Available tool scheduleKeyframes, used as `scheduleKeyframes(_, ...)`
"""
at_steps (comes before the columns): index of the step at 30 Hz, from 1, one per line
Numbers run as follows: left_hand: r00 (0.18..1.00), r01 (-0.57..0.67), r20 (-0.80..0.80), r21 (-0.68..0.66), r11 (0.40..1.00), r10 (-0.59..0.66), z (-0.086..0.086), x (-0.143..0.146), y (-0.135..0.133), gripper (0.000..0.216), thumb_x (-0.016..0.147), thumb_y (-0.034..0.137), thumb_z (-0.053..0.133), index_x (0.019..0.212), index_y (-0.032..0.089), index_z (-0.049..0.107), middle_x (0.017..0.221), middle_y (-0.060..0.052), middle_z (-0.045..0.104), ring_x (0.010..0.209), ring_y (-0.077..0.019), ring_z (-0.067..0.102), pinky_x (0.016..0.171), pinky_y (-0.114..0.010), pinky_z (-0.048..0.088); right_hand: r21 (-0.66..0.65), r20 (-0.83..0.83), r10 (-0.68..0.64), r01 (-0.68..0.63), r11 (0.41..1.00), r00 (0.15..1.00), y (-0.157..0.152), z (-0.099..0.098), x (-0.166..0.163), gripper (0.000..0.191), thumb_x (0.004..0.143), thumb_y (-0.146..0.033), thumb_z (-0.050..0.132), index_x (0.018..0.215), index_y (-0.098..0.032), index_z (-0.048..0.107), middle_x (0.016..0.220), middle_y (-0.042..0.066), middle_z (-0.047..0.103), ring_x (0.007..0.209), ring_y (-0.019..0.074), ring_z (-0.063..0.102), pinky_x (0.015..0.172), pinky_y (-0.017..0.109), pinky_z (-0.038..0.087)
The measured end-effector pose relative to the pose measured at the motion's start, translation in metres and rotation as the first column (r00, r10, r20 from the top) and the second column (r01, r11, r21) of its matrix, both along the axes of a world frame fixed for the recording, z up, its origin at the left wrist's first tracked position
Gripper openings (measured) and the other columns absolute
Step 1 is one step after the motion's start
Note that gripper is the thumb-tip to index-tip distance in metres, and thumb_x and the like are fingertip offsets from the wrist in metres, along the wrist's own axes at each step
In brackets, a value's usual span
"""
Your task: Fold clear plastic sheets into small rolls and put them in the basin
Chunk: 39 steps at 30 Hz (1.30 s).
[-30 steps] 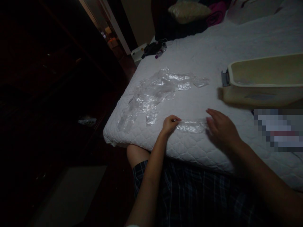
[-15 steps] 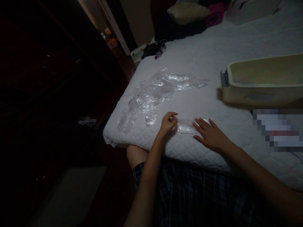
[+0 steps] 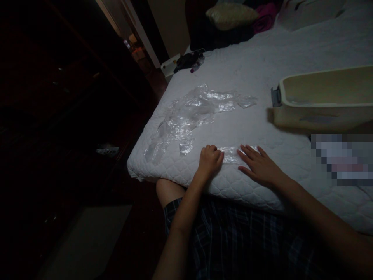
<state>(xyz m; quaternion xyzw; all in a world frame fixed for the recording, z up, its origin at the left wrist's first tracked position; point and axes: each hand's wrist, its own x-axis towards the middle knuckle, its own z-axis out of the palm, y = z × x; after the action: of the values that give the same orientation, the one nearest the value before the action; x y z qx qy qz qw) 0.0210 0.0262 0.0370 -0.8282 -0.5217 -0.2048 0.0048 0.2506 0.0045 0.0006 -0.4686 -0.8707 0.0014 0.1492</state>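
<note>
A clear plastic bag [image 3: 230,154], flattened into a narrow strip, lies near the front edge of the bed. My left hand [image 3: 210,158] has its fingers curled closed at the strip's left end. Flat on the right end rests my right hand [image 3: 258,165], its fingers spread and holding nothing. Beyond my hands, a loose heap of crinkled clear plastic bags [image 3: 189,112] stretches across the mattress towards the left.
A cream plastic bin [image 3: 323,118] with a grey latch stands at the right of the white quilted bed [image 3: 247,81]. At the far left corner are a small bottle [image 3: 196,68] and a dark item. A pillow [image 3: 231,16] and a pale box [image 3: 311,13] sit at the back.
My left hand has curled its fingers closed and shifted slightly right, over the strip's left end. My right hand stays flat in nearly the same spot.
</note>
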Motion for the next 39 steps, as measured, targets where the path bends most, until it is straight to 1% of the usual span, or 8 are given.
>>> scheduleKeyframes(8,0.988,-0.071,0.134,-0.079,0.994,0.081,-0.011,-0.002,-0.001,0.013,0.085,0.033,0.062,0.088,0.022,0.069,0.098,-0.006,0.063,0.095,-0.0204,0.055,0.084,-0.035,0.045,-0.019,-0.211,-0.034,0.031,0.999,0.977,0.003,0.002,0.007,0.054,0.095,-0.042,0.034,0.144,-0.02,0.039,0.149,0.014,0.039,0.138,0.0304,0.034,0.11,0.057,0.028)
scheduleKeyframes(13,0.956,-0.049,0.284,-0.108,0.993,0.078,-0.005,-0.002,0.003,0.016,0.084,0.034,0.064,0.089,0.02,0.07,0.097,-0.007,0.064,0.094,-0.0194,0.058,0.086,-0.035,0.048,-0.007,-0.45,-0.219,0.242,0.97,0.866,0.004,0.018,0.009,0.044,0.093,-0.041,0.04,0.132,-0.024,0.053,0.133,0.013,0.054,0.124,0.0307,0.049,0.103,0.053,0.041)
scheduleKeyframes(17,0.911,-0.091,0.388,-0.134,0.987,0.137,0.0,-0.005,0.003,0.014,0.086,0.031,0.061,0.088,0.019,0.068,0.094,-0.007,0.063,0.092,-0.0178,0.061,0.085,-0.032,0.05,-0.124,-0.528,-0.412,0.413,0.902,0.743,0.013,0.019,0.026,0.042,0.088,-0.048,0.049,0.119,-0.022,0.061,0.108,0.014,0.062,0.093,0.0278,0.063,0.085,0.048,0.052)
scheduleKeyframes(22,0.865,-0.082,0.439,-0.356,0.931,0.244,-0.003,-0.013,0.011,0.022,0.082,0.033,0.066,0.097,0.017,0.064,0.09,-0.006,0.063,0.083,-0.0169,0.062,0.079,-0.032,0.052,-0.191,-0.472,-0.398,0.35,0.917,0.787,0.029,0.014,0.048,0.048,0.083,-0.056,0.053,0.11,-0.018,0.065,0.097,0.014,0.065,0.077,0.0261,0.065,0.072,0.044,0.054)
scheduleKeyframes(26,0.897,0.096,0.434,-0.386,0.917,0.088,-0.005,-0.017,0.028,0.044,0.072,0.035,0.076,0.109,0.019,0.06,0.102,-0.007,0.062,0.089,-0.0181,0.062,0.08,-0.032,0.051,-0.142,-0.375,-0.208,0.166,0.976,0.903,0.039,0.019,0.045,0.049,0.084,-0.058,0.05,0.112,-0.021,0.065,0.105,0.013,0.066,0.094,0.0299,0.064,0.081,0.046,0.053)
scheduleKeyframes(30,0.95,0.195,0.309,-0.457,0.868,-0.051,0.002,-0.015,0.043,0.048,0.067,0.03,0.079,0.11,0.018,0.06,0.101,-0.006,0.062,0.09,-0.0193,0.061,0.082,-0.033,0.05,-0.221,-0.261,-0.085,0.026,0.975,0.962,0.05,0.023,0.035,0.048,0.083,-0.054,0.052,0.118,-0.023,0.063,0.11,0.011,0.065,0.098,0.0283,0.063,0.084,0.043,0.052)
scheduleKeyframes(35,0.983,0.175,0.127,-0.456,0.873,-0.131,0.01,-0.007,0.047,0.039,0.066,0.023,0.075,0.103,0.02,0.061,0.101,-0.005,0.061,0.095,-0.0217,0.058,0.086,-0.035,0.049,-0.253,-0.058,-0.084,0.066,0.965,0.995,0.057,0.023,0.026,0.05,0.077,-0.046,0.06,0.122,-0.023,0.062,0.109,0.012,0.066,0.094,0.0294,0.063,0.078,0.043,0.051)
scheduleKeyframes(39,0.98,0.194,0.122,-0.478,0.857,-0.154,0.009,-0.005,0.047,0.041,0.067,0.022,0.073,0.106,0.019,0.06,0.102,-0.006,0.061,0.092,-0.0211,0.058,0.085,-0.035,0.049,-0.241,0.01,-0.146,0.144,0.96,0.989,0.056,0.019,0.023,0.05,0.076,-0.047,0.061,0.12,-0.022,0.063,0.104,0.012,0.066,0.089,0.0304,0.063,0.075,0.045,0.049)
